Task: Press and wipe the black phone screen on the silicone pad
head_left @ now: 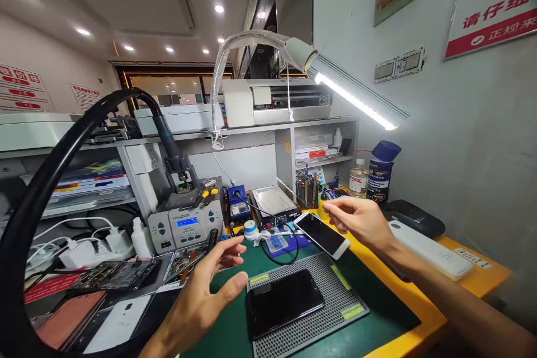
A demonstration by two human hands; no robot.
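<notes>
My left hand hovers over the left of the green mat, its thumb apart from its bent fingers and nothing between them. Just right of its thumb, a black smartphone lies dark-screened on a grey perforated pad. My right hand is raised beyond the pad, thumb and fingertips drawn together; whether anything sits in that pinch I cannot make out. Below and left of those fingers rests a white-framed smartphone with a black screen. A yellow bottle shows behind the fingertips.
A thick black hose arches across the left side. Behind the mat stand a grey soldering station and a flat heating plate. A lit lamp hangs above. A white power bank lies at right, phone parts at left.
</notes>
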